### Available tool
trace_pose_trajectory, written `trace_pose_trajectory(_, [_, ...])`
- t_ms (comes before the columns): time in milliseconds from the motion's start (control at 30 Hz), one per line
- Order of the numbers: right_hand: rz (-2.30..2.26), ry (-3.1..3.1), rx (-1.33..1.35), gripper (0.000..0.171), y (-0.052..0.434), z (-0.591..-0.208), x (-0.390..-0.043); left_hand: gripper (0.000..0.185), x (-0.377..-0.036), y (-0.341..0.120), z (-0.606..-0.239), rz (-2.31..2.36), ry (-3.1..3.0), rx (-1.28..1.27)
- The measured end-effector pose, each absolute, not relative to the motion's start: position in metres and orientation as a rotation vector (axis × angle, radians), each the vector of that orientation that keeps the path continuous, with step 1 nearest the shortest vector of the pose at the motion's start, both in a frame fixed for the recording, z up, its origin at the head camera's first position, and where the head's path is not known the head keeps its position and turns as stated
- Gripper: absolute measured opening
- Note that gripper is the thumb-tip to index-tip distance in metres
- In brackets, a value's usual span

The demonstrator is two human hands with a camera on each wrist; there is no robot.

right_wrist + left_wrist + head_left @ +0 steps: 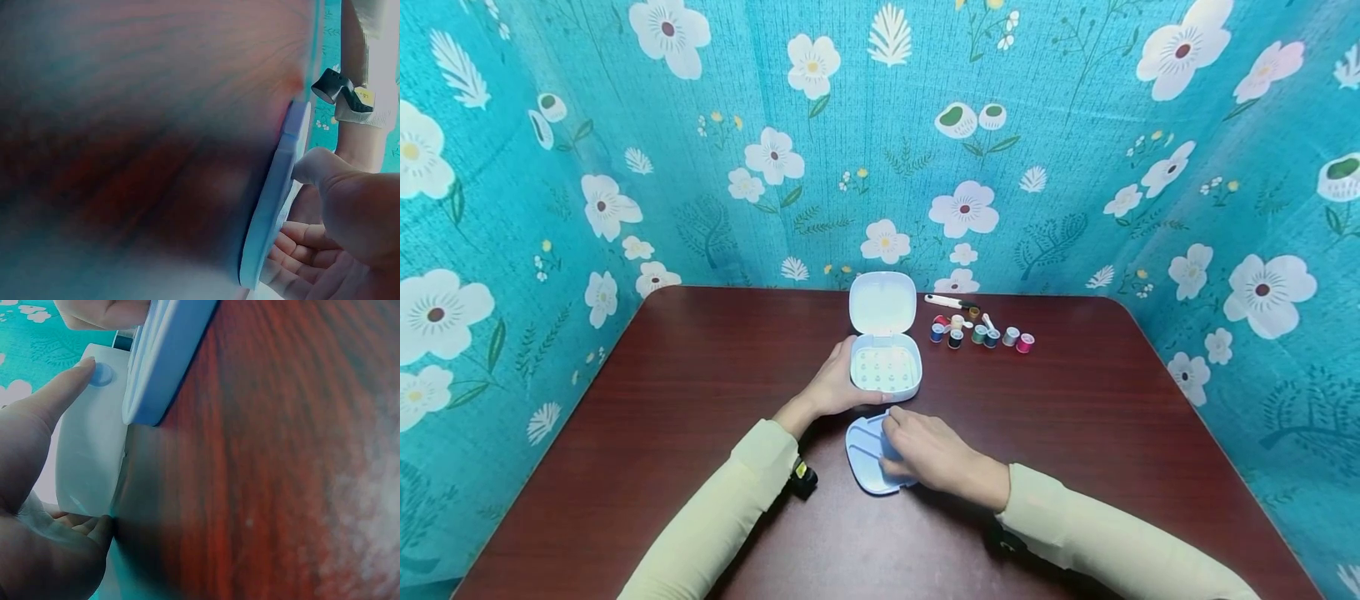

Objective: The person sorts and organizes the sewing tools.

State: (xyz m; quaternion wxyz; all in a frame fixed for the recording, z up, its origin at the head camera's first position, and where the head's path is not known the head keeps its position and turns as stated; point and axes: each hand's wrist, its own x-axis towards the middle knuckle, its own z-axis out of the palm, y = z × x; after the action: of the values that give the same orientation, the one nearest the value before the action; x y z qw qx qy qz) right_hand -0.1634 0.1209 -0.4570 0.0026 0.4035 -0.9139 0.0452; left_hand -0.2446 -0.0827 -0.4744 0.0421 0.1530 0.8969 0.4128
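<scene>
A small white plastic box (917, 382) stands on the table, its hinged lid (883, 303) raised. Inside its base lies a pale sheet (883, 367) marked with rows of small shapes. My left hand (837, 385) grips the box from the left, thumb along the front wall near a round button (101, 375). Nearer to me, a light-blue divided tray (867, 454) lies low over the table, just in front of the box. My right hand (931, 450) holds this tray from its right side, thumb and curled fingers over its top, hiding part of the compartments.
Several small thread spools (992, 337) in different colours stand at the back right of the box. Behind them lies a white-handled tool with a dark end (943, 300). A floral cloth (820, 167) hangs around the brown table (715, 367).
</scene>
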Motion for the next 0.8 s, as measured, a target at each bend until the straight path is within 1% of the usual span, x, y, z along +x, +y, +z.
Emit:
trace_pose_trajectory(300, [0.29, -2.904, 1.304, 0.045, 0.13, -0.443, -0.172, 0.116, -0.248, -0.085, -0.476, 1.258, 2.731, 0.49])
trace_pose_trajectory(367, [0.329, -2.884, 1.292, 0.048, 0.135, -0.439, -0.176, 0.116, -0.249, -0.085, -0.476, 1.269, 2.728, 0.503])
trace_pose_trajectory(400, [0.35, -2.872, 1.271, 0.047, 0.137, -0.437, -0.179, 0.116, -0.248, -0.086, -0.476, 1.272, 2.729, 0.508])
trace_pose_trajectory(600, [0.447, -2.838, 1.025, 0.048, 0.158, -0.433, -0.204, 0.115, -0.249, -0.085, -0.472, 1.286, 2.718, 0.507])
trace_pose_trajectory(800, [0.551, -2.842, 0.752, 0.051, 0.185, -0.441, -0.231, 0.114, -0.248, -0.084, -0.472, 1.32, 2.709, 0.484])
